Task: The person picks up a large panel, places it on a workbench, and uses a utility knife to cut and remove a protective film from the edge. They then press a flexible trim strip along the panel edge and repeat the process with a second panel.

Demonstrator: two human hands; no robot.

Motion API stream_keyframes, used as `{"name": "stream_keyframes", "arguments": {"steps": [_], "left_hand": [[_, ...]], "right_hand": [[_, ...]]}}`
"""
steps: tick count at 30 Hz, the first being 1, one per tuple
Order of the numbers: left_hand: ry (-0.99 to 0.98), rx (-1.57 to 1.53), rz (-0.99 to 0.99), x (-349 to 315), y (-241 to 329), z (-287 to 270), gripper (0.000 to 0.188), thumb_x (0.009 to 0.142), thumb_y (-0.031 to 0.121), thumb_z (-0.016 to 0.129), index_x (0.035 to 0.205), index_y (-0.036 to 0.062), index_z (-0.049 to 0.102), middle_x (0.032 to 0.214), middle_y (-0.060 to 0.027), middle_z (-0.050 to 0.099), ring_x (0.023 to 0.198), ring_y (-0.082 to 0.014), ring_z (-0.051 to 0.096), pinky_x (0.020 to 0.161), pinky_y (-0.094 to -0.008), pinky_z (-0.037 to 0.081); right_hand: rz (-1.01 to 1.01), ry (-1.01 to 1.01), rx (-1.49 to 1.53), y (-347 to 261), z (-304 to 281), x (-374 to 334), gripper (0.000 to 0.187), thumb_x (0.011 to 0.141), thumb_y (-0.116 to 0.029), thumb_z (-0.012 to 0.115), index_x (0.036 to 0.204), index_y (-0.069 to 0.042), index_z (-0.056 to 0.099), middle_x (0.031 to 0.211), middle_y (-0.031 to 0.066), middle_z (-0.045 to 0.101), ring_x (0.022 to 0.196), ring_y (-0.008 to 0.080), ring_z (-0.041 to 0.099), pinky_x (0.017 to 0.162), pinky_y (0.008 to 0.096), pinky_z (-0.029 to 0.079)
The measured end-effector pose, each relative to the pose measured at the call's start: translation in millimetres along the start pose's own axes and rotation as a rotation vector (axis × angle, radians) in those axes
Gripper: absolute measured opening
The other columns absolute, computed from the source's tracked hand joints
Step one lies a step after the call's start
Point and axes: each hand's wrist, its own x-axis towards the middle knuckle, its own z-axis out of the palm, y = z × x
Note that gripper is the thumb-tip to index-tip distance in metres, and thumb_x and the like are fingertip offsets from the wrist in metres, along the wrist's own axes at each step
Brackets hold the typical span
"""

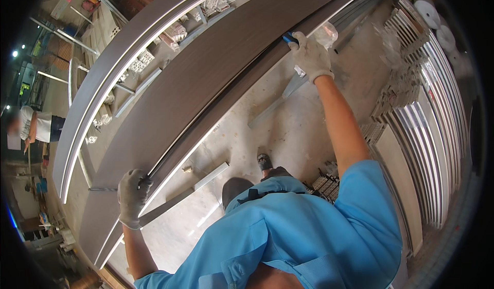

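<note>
A long dark brown panel (206, 78) runs slantwise in front of me, with a narrow dark strip (206, 118) and a pale edge along its near side. My left hand (133, 194), in a grey-white glove, rests at the panel's near left end with fingers curled in at the seam; what they hold is hidden. Farther along to the right, my gloved right hand (312, 57) is closed on a small blue object (292, 38) at the same seam. Its exact kind is too small to tell.
Beyond lies another long grey-brown panel (116, 67) on metal supports, with bundled profiles (175, 34) beneath. Stacked long strips (437, 134) fill the right side. Metal bars (211, 176) cross below the near panel, above the concrete floor (242, 134). Another person (43, 127) stands far left.
</note>
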Motion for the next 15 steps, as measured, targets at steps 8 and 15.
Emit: {"name": "stream_keyframes", "arguments": {"steps": [8,15], "left_hand": [[0.002,0.010,0.410,7,-36,8,0.015,0.081,0.017,0.073,0.078,0.0081,0.061,0.075,-0.0094,0.058,0.072,-0.0338,0.055,0.068,-0.0454,0.043],[0.198,-0.096,0.665,11,-59,28,0.016,0.077,0.014,0.073,0.075,0.0088,0.058,0.070,-0.0091,0.053,0.064,-0.0315,0.051,0.062,-0.0446,0.041]], "right_hand": [[0.133,0.031,-0.078,-31,2,-13,0.037,0.098,-0.038,0.053,0.129,-0.018,0.058,0.111,0.0147,0.071,0.107,0.0362,0.066,0.092,0.0485,0.052],[0.101,-0.018,-0.108,-135,10,-118,0.025,0.099,-0.032,0.052,0.110,-0.011,0.059,0.090,0.0186,0.071,0.088,0.0401,0.069,0.077,0.0535,0.054]]}}
